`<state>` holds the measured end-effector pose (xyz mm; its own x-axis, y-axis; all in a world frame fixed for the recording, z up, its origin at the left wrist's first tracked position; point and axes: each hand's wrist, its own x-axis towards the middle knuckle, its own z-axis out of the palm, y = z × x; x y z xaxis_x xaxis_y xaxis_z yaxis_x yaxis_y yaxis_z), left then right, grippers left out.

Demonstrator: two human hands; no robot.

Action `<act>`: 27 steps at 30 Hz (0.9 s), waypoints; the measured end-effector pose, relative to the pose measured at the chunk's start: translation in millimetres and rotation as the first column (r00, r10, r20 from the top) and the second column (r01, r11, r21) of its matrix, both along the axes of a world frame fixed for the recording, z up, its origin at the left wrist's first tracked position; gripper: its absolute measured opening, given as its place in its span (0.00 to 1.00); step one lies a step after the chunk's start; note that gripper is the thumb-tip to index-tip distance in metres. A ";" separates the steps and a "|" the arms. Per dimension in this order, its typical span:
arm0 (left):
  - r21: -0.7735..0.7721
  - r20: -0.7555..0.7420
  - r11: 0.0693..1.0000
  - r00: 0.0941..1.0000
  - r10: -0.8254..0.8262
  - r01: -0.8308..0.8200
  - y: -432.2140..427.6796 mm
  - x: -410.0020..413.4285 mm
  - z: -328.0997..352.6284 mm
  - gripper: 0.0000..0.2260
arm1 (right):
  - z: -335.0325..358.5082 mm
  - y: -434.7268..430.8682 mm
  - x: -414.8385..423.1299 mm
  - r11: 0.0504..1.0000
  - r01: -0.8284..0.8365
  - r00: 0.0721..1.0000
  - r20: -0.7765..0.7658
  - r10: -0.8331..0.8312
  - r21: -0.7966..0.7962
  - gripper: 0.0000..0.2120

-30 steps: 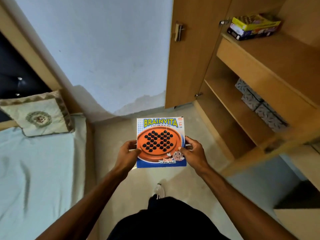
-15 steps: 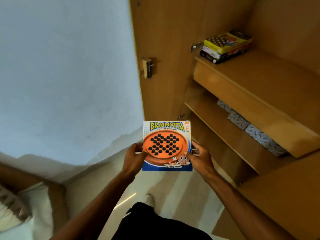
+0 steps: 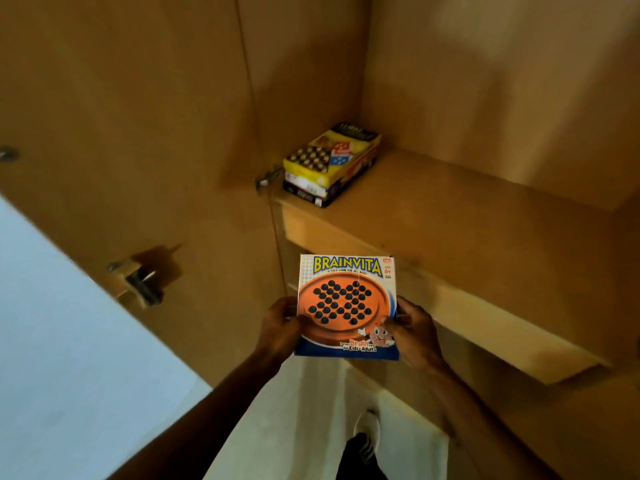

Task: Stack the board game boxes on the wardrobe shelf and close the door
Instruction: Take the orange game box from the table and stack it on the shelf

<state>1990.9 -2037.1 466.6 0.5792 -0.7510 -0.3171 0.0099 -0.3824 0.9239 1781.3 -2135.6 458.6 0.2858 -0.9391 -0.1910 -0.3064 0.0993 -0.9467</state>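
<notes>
I hold the square Brainvita box [image 3: 346,306], orange board on a blue and white cover, flat and face up in front of me. My left hand [image 3: 278,329] grips its left edge and my right hand [image 3: 414,332] grips its right edge. The box hangs just below and in front of the wardrobe shelf [image 3: 467,216]. On the shelf's far left corner lies a stack of game boxes [image 3: 329,164], a yellow one on top of two darker ones. The wardrobe door [image 3: 121,140] stands open on the left.
A metal latch [image 3: 143,277] sticks out of the door's inner face. The shelf surface to the right of the stack is bare wood. The pale floor [image 3: 311,410] and my foot [image 3: 365,441] show below, with a light wall [image 3: 52,341] at lower left.
I have turned from the bed toward the wardrobe and stepped closer. The Brainvita box, still in both hands, has come up near the shelf's front edge.
</notes>
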 end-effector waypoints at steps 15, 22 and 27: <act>-0.083 0.370 0.992 0.928 -0.053 0.090 -308.2 65.7 86.7 0.23 | 71.5 -301.8 74.2 0.997 -0.039 0.994 0.095 0.045 -0.064 0.15; 0.050 0.486 0.913 0.789 -0.376 0.405 -378.5 129.6 104.4 0.34 | 73.8 -373.5 121.2 0.986 -0.114 0.989 0.078 0.124 -0.118 0.17; 0.066 0.639 0.915 0.688 -0.345 0.397 -389.3 152.6 104.5 0.29 | 74.7 -374.9 128.6 0.949 -0.211 0.977 -0.077 0.198 -0.234 0.16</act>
